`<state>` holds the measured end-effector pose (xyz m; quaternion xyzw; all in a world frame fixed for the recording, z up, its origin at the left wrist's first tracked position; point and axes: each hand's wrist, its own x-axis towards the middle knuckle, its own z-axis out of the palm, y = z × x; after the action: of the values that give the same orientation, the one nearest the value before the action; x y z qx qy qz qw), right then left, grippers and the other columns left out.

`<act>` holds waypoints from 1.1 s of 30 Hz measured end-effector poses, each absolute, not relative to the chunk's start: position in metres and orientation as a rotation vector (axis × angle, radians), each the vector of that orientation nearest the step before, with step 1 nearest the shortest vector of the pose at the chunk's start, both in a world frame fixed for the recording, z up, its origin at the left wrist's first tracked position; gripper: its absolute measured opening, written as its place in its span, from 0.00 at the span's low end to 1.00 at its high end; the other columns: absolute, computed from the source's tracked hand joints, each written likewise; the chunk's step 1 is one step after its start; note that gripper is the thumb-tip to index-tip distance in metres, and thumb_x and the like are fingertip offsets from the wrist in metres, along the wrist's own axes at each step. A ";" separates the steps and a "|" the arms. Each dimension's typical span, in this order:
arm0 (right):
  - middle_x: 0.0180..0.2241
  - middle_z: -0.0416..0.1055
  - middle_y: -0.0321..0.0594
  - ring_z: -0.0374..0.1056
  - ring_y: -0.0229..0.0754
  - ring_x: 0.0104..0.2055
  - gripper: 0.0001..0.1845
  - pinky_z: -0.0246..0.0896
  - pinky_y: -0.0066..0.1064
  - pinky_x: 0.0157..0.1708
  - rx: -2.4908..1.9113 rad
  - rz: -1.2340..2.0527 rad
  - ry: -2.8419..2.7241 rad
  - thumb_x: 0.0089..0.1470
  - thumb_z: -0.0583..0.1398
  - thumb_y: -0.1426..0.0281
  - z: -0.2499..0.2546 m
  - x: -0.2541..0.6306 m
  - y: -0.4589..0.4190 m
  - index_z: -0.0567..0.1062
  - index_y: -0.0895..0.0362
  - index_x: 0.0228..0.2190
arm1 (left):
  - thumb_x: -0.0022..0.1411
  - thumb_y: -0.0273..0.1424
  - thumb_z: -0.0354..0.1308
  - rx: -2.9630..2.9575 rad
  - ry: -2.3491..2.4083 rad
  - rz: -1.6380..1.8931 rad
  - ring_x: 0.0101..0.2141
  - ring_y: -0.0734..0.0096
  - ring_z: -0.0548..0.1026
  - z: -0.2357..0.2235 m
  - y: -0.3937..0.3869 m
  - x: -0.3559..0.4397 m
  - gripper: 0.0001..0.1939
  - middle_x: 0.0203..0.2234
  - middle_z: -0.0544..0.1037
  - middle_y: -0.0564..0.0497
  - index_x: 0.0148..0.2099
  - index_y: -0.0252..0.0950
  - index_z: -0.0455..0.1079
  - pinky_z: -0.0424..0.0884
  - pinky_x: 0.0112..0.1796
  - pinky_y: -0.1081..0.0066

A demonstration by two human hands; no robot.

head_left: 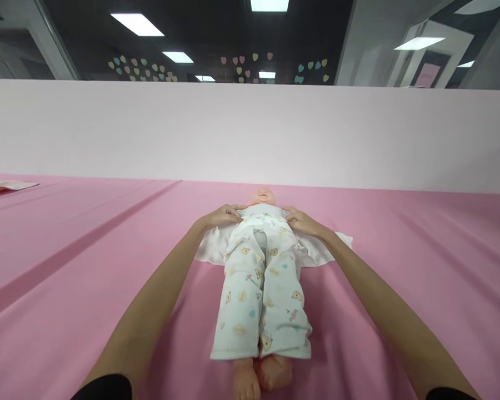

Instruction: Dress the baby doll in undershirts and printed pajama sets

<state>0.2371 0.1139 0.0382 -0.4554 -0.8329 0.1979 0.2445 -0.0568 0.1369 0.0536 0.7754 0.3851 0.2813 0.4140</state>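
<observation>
A baby doll lies on its back on a pink sheet, feet toward me, wearing white printed trousers. A white cloth is spread under its torso. My left hand curls its fingers on the trousers' waistband at the doll's left side in view. On the opposite side, my right hand grips the same waistband. Both arms reach forward along the doll's legs. The doll's bare feet stick out of the trouser legs near the bottom edge.
A pale pink partition wall runs across behind the sheet. A folded light cloth lies at the far left edge. The sheet has long creases on the left side.
</observation>
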 end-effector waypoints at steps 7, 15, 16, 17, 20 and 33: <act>0.31 0.71 0.45 0.65 0.44 0.35 0.20 0.51 0.31 0.34 -1.601 0.070 -2.100 0.60 0.45 0.68 0.007 0.220 0.143 0.71 0.57 0.25 | 0.54 0.37 0.57 2.173 1.267 0.842 0.23 0.69 0.63 0.037 0.163 -0.052 0.18 0.16 0.64 0.53 0.16 0.38 0.59 0.57 0.29 0.70; 0.19 0.65 0.41 0.60 0.42 0.26 0.17 0.43 0.32 0.26 -1.864 0.064 -1.794 0.54 0.50 0.70 0.004 0.212 0.149 0.63 0.56 0.15 | 0.49 0.30 0.57 2.010 1.619 1.069 0.20 0.72 0.56 0.021 0.179 -0.035 0.17 0.13 0.58 0.55 0.14 0.37 0.54 0.48 0.27 0.70; 0.19 0.64 0.40 0.59 0.41 0.25 0.17 0.43 0.31 0.26 -1.853 0.097 -1.781 0.54 0.51 0.70 0.004 0.213 0.149 0.62 0.55 0.14 | 0.49 0.30 0.57 1.990 1.621 1.088 0.20 0.73 0.55 0.018 0.178 -0.035 0.18 0.13 0.56 0.55 0.14 0.37 0.53 0.48 0.27 0.70; 0.18 0.63 0.39 0.59 0.41 0.25 0.17 0.43 0.31 0.27 -1.826 0.155 -1.766 0.53 0.51 0.70 0.004 0.214 0.150 0.61 0.55 0.14 | 0.48 0.31 0.57 1.958 1.612 1.106 0.20 0.74 0.55 0.016 0.178 -0.034 0.18 0.13 0.55 0.56 0.14 0.37 0.53 0.48 0.27 0.70; 0.18 0.62 0.36 0.58 0.39 0.25 0.14 0.46 0.29 0.28 -1.697 0.406 -1.697 0.50 0.53 0.68 0.003 0.219 0.150 0.62 0.55 0.15 | 0.49 0.35 0.55 1.825 1.517 1.123 0.22 0.74 0.56 0.013 0.174 -0.033 0.15 0.14 0.58 0.56 0.16 0.37 0.58 0.49 0.26 0.71; 0.18 0.60 0.33 0.55 0.37 0.23 0.10 0.53 0.29 0.26 -1.449 0.880 -1.577 0.44 0.53 0.65 0.016 0.220 0.146 0.63 0.56 0.17 | 0.49 0.36 0.56 1.680 1.151 1.005 0.27 0.72 0.64 0.026 0.166 -0.041 0.09 0.23 0.70 0.54 0.26 0.34 0.69 0.59 0.31 0.72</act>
<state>0.2203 0.1457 0.0157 -0.5730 -0.6238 0.3482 0.4016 -0.0412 0.1663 0.0261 0.6708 0.4596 0.4014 0.4216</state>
